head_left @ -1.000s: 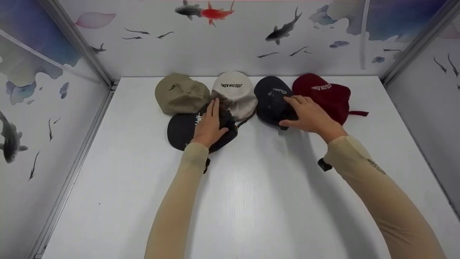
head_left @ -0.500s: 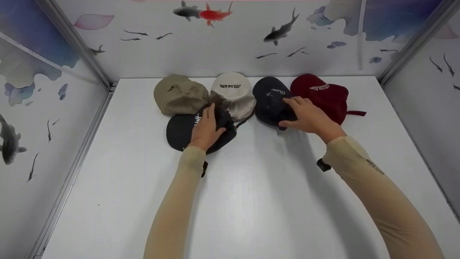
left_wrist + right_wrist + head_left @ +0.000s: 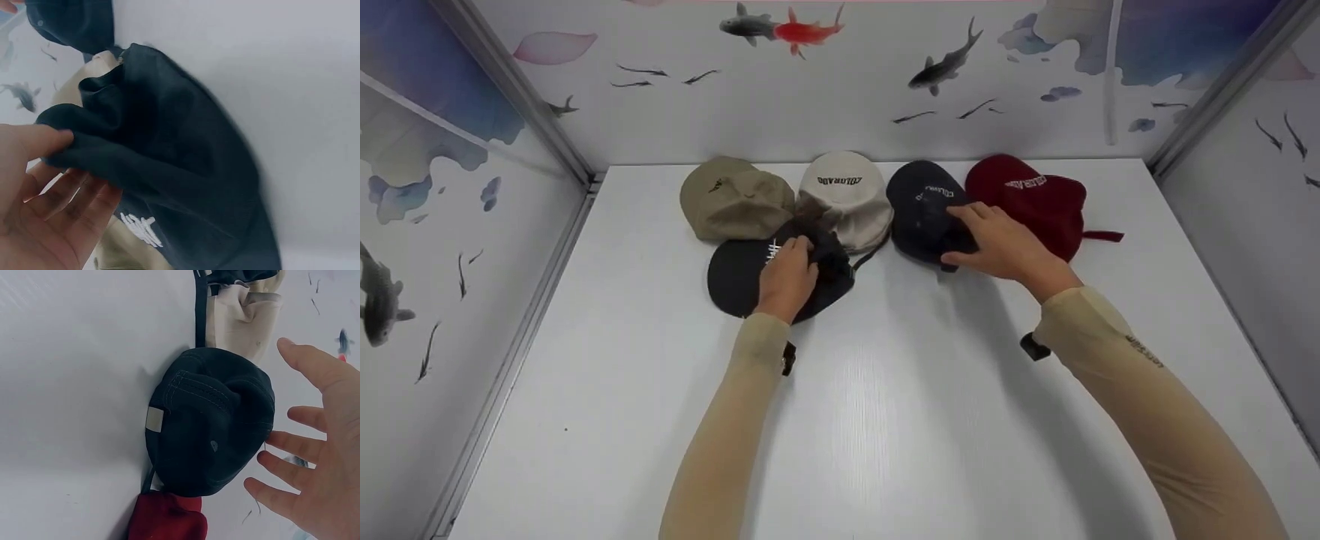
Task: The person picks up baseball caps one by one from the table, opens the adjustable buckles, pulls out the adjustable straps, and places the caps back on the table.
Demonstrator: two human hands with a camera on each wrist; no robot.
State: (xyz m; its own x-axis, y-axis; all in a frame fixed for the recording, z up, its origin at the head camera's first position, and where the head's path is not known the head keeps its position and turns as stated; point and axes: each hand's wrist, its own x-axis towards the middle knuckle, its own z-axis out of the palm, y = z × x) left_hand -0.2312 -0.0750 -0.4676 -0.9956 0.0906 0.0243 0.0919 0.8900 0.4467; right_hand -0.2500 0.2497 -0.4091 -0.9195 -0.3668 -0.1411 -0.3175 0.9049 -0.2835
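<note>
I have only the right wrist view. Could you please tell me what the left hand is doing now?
Observer: The left hand pinches the black cap between thumb and fingers.
Operator: Thank you. I see only one part of the red cap. Does anything stick out from it?
Observer: Yes, a strap, on its right side in the head view.
Operator: And the off-white cap, has it lettering?
Observer: Yes, dark letters reading COLORADO.

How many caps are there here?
5. Back, left to right: tan cloth cap, cream cloth cap, navy cloth cap, maroon cloth cap; black cloth cap in front of tan and cream.
</note>
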